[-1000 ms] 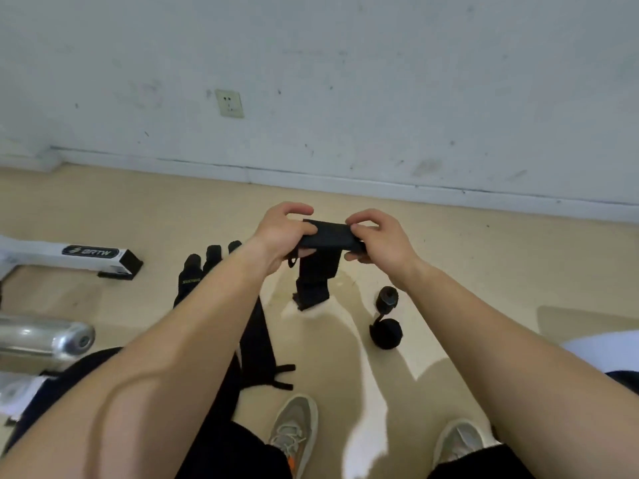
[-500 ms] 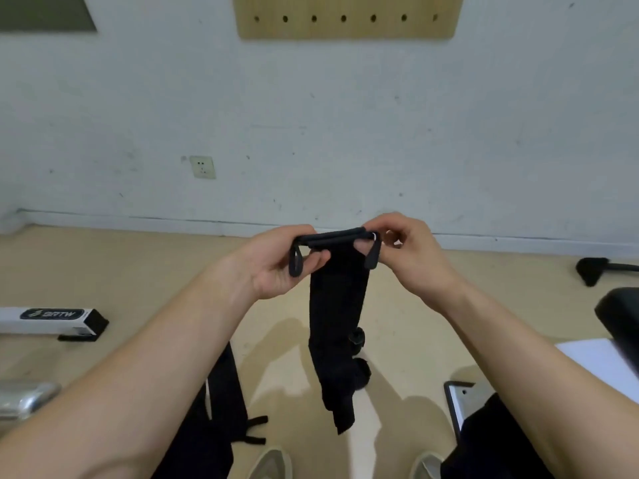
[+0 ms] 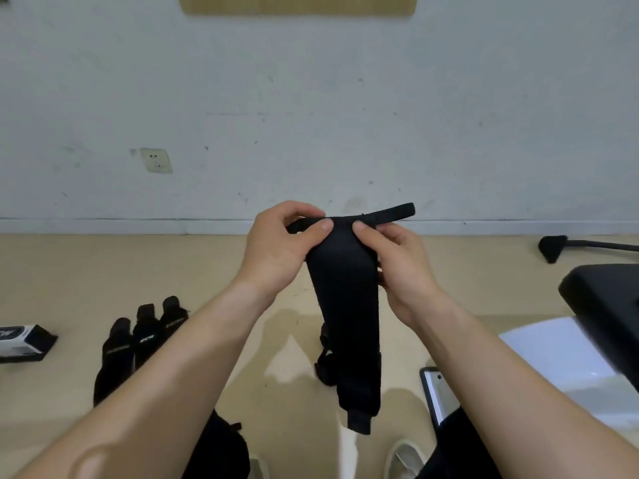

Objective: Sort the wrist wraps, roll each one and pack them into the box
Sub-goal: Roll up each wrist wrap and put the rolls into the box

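We read the wrist wrap (image 3: 345, 305) as plain black from top to tail, with no print that we can make out; the three wraps on the floor (image 3: 143, 337) are black too, each with small pale lettering too fine for us to read; the floor (image 3: 103, 271) is a flat sandy beige; the wall (image 3: 311, 115) is off-white with dark scuffs and specks; the board (image 3: 297, 3) is light wood-tan; the socket (image 3: 156, 160) is cream; the bar (image 3: 17, 340) is white with a black end; the sheet (image 3: 553, 354) is white, the bulky thing (image 3: 601, 305) above it black.
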